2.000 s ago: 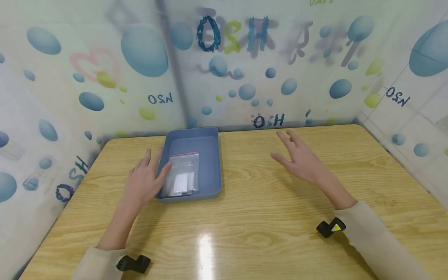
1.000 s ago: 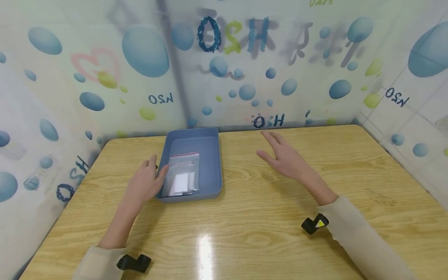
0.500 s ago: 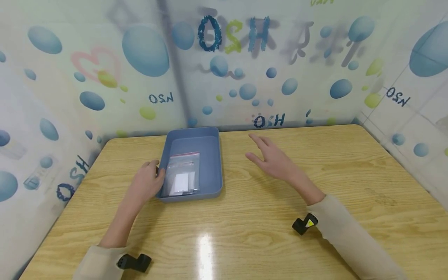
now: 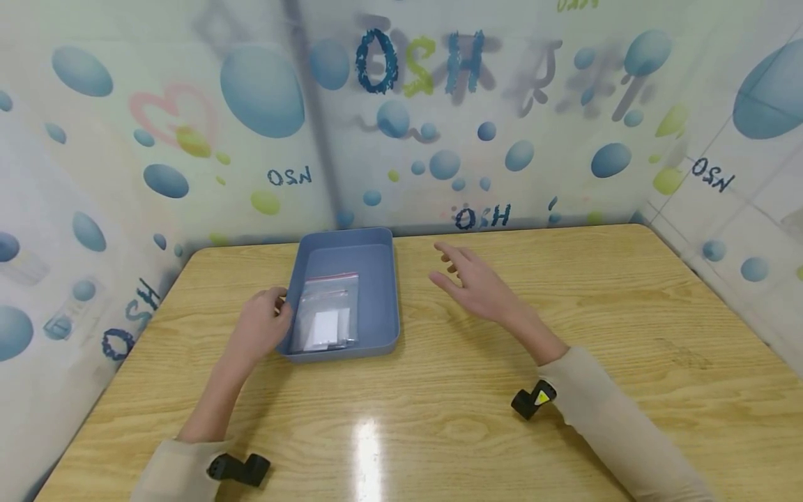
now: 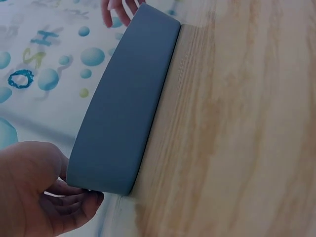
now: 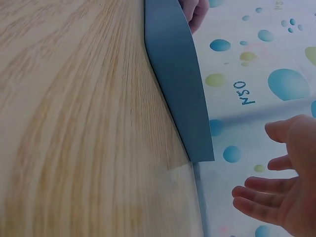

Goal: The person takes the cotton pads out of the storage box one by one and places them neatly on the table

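A blue-grey rectangular tray rests on the wooden table, left of centre. Inside it, toward the left, lie clear zip bags with a pinkish-red seal line and white labels. My left hand is at the tray's left wall, with its thumb at the rim and its fingers curled against the outer side. In the left wrist view those curled fingers meet the tray's near corner. My right hand hovers to the right of the tray, apart from it, with fingers loosely spread and nothing in them.
Beyond the table's back edge hangs a pale curtain-like wall printed with blue and green bubbles and lettering. The bare wood tabletop extends in front of and to the right of the tray. Black wrist cameras sit at both cuffs.
My left hand's fingers have curled in from spread to gripping the tray's left wall. My right hand has moved left toward the tray. The tray and bags stay where they were.
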{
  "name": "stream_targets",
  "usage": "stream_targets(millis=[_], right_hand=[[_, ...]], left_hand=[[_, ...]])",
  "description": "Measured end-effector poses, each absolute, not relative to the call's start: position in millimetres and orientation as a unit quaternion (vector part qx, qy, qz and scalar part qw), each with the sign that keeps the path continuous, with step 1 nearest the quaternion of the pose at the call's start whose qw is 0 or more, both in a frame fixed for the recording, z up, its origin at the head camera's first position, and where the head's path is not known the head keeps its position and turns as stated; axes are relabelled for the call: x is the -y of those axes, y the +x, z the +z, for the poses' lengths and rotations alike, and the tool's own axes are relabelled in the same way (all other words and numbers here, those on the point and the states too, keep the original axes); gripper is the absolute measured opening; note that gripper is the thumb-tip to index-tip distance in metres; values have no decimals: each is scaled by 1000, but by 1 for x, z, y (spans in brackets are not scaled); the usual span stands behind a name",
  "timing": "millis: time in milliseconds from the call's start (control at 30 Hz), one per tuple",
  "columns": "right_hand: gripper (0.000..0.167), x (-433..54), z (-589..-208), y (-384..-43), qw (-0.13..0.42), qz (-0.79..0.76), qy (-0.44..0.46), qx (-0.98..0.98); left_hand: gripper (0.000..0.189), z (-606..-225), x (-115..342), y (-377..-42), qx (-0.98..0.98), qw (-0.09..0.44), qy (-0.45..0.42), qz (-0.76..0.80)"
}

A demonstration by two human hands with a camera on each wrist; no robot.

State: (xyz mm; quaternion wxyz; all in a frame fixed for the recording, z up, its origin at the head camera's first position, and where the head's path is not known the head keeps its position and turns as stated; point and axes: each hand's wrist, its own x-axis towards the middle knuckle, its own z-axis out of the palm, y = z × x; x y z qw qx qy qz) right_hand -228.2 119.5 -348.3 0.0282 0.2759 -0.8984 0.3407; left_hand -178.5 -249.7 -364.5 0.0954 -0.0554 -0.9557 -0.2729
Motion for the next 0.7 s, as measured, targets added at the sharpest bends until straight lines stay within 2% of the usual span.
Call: stream_targets(millis=[400,700], right_hand=[[52,-102,-347,-232,34,367,301,880],[48,-83,-344,-231,-2,406,301,863]], left_hand=[[34,-364,252,-178,951,114,-70,-280],[34,-362,252,-180,951,92,-70,-287]])
